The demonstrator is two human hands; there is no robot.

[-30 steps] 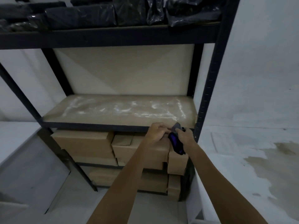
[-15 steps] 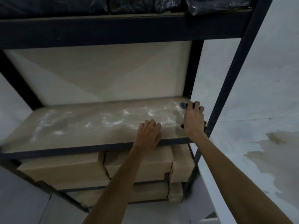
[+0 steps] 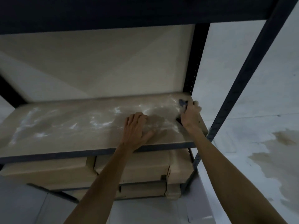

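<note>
R hand (image 3: 190, 116) round dark tool (image 3: 182, 103)

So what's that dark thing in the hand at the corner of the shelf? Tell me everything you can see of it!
Only bits of the dark tool show: the right hand curls round it and hides its middle. A small bluish-grey tip pokes out past the fingers, and a dark end peeks out by the wrist. It sits low against the dusty shelf board, at its far right corner. What tool it is cannot be told.
</note>
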